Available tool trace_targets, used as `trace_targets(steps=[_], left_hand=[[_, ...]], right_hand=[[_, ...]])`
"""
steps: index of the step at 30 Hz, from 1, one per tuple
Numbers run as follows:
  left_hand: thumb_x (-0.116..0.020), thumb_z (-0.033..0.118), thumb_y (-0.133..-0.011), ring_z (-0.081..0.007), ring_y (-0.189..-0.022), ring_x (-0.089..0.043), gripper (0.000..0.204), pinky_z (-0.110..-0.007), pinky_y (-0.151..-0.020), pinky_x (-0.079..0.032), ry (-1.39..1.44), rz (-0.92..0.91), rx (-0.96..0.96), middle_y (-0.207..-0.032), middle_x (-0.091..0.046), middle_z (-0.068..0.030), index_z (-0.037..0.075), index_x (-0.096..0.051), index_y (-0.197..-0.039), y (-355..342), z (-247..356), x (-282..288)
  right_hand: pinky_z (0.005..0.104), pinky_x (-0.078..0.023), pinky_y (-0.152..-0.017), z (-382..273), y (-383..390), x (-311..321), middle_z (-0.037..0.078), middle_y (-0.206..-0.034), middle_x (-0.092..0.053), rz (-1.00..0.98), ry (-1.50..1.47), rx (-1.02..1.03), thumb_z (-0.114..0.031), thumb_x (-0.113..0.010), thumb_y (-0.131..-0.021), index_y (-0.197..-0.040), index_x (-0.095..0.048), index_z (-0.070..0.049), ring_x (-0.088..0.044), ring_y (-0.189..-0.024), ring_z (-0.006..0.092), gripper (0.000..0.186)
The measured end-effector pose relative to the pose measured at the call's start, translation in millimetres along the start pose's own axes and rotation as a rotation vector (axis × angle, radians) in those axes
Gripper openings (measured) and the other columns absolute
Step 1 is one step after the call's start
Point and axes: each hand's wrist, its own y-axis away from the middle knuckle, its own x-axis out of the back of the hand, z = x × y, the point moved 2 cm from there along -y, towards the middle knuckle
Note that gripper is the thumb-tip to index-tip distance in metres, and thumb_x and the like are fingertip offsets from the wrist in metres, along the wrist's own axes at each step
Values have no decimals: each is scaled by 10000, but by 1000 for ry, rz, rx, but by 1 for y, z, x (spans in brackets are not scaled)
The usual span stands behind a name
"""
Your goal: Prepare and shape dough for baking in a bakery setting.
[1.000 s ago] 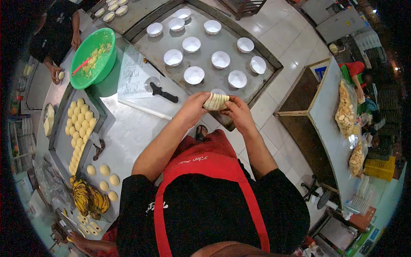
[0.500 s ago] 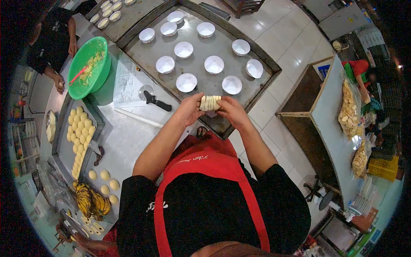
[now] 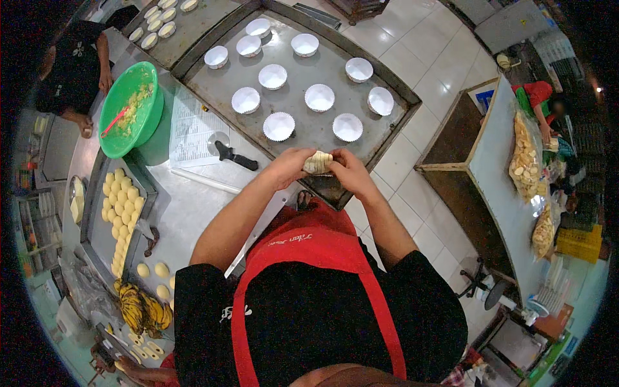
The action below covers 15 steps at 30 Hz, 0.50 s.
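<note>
Right now both hands meet over the near edge of a big metal tray (image 3: 387, 138). The left hand (image 3: 288, 168) and the right hand (image 3: 349, 175) each have their grip closed on one pale, ridged piece of dough (image 3: 318, 162), pinched between them from either side and held up off the tray. On the tray stand white paper cups (image 3: 278, 126) in loose rows, all apart from the dough. To the left, on the steel tabletop (image 3: 187, 206), lie a sheet of paper (image 3: 190, 132) and a black-handled cutter (image 3: 233, 155). Farther left sits a green bowl (image 3: 129, 109) with a red spatula (image 3: 113, 121) in it. A smaller tray (image 3: 97, 226) near the left edge holds yellow dough balls (image 3: 121, 206), and bananas (image 3: 142, 309) lie near its lower end. Another person in black (image 3: 74, 71) stands at the far left.
</note>
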Motion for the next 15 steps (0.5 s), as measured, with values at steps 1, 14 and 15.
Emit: trace_targets(steps=[1, 14, 15], left_hand=[[-533, 274, -989, -180, -971, -640, 316, -340, -854, -505, -1, -2, 0, -1099, -657, -71, 39, -614, -1184, 0, 0, 0], [-509, 132, -917, -175, -859, -619, 389, -294, -733, -513, -511, 3, -94, -1045, -666, -108, -68, -602, -1237, -10, 4, 12], [-506, 116, -909, -182, -871, -625, 395, -298, -739, -516, -539, 4, -111, -1057, -669, -122, -81, -596, -1239, -10, 5, 13]], right_hand=[[304, -499, -855, -3, 2, 0, 106, -1109, -659, 2, 0, 0, -134, -593, -936, -1230, -555, 49, -624, -995, 170, 348], [408, -537, -883, 23, -10, -2, 218, -1100, -701, 98, 212, 150, -252, -635, -867, -1238, -617, 2, -693, -999, 333, 451], [406, -537, -888, 23, -10, -2, 223, -1112, -696, 86, 214, 172, -237, -630, -860, -1246, -613, 1, -692, -1004, 332, 454]])
